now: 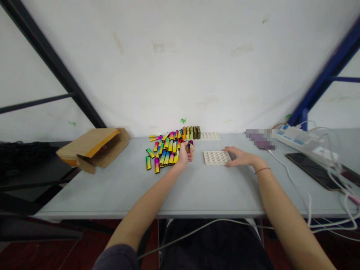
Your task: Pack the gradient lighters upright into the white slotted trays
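Reaching out from a dark sleeve [118, 258] at the bottom edge, two bare forearms stretch over the pale grey tabletop [197, 195]. A thin red string [263, 170] circles the right wrist.

The left hand [185, 153] is closed around a lighter [188, 145], gripping it upright at the right edge of the pile of lighters [164, 154]. These lie loose on the tabletop, each shaded from yellow through green, blue and pink. Any print on them is too small to read.

The right hand [239, 157] is open, palm down, with its fingers spread flat on the right edge of the near tray [214, 158]. This is a white tray dotted with rows of round sockets, and it lies just right of the left hand.

To the right, a dark phone [315, 169] lies flat with its screen off. White cables [298, 187] loop past it toward a white power strip [295, 137], and the writing on the strip cannot be made out. A blurred patch [260, 138] sits just left of the strip.

On the far left, a brown cardboard box [92, 148] lies on its side with its flaps open and bears no legible label.

Farther back, a row of lighters [191, 132] stands upright against the wall beside a second white tray [210, 136]. Above them, a small green scribble [183, 120] marks the white wall [180, 56] and is unreadable.
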`<state>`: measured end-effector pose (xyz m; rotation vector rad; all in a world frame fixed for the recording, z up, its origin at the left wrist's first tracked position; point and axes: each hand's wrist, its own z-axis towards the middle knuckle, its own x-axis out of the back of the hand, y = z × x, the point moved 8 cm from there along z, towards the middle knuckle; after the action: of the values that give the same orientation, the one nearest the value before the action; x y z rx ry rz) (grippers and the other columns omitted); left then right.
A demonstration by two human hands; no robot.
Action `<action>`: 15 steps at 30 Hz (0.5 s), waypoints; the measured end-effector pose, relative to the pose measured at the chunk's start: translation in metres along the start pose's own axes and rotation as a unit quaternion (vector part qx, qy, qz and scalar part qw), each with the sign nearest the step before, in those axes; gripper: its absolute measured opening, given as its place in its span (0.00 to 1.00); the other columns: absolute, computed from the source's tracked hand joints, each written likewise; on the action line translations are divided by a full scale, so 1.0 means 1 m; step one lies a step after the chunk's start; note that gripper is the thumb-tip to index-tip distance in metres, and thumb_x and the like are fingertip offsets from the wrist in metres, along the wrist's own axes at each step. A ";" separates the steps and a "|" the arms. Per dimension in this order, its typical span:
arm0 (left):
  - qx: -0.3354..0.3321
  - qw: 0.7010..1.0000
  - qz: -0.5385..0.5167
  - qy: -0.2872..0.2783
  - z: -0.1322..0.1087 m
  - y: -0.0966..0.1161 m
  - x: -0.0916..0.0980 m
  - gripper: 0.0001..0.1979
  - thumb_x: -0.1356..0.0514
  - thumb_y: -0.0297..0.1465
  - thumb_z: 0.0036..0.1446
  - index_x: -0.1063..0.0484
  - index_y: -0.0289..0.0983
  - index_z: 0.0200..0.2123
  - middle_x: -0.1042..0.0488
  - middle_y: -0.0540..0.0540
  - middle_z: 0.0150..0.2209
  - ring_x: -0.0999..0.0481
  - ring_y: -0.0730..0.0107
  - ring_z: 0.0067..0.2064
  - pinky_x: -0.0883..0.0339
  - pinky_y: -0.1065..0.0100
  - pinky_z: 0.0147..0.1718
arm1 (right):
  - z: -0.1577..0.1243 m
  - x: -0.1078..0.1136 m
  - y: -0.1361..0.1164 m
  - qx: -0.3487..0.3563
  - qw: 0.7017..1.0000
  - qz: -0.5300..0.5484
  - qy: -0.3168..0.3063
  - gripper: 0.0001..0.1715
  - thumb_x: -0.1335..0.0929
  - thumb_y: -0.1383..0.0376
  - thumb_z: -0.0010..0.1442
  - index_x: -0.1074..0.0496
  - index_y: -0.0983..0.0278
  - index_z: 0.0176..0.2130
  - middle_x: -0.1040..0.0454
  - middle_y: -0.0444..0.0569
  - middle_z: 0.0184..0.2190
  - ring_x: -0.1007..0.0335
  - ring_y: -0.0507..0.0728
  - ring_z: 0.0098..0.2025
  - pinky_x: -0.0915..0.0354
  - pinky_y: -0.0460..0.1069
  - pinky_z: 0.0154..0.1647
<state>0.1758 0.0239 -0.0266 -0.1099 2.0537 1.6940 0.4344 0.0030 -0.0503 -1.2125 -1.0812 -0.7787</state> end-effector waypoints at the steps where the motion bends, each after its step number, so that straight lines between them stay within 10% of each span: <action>1: 0.005 1.000 -0.012 0.001 0.000 -0.001 0.000 0.29 0.55 0.48 0.67 0.49 0.40 0.16 0.59 0.58 0.14 0.61 0.81 0.15 0.64 0.77 0.14 | 0.001 -0.003 0.000 0.009 1.000 0.012 -0.015 0.48 0.22 0.51 0.52 0.29 0.64 0.66 0.33 0.59 0.70 0.39 0.69 0.72 0.42 0.61 0.73; 15: 0.014 0.996 -0.083 0.030 -0.005 0.003 0.000 0.28 0.55 0.47 0.69 0.46 0.39 0.18 0.56 0.59 0.15 0.60 0.81 0.14 0.63 0.78 0.14 | 0.010 -0.013 0.001 0.033 0.999 0.019 -0.003 0.50 0.23 0.43 0.52 0.30 0.59 0.67 0.32 0.61 0.68 0.38 0.76 0.70 0.42 0.68 0.71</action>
<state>0.1736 0.0201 -0.0236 -0.3166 2.0487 1.5786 0.4291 0.0125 -0.0629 -1.1769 -1.0776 -0.7045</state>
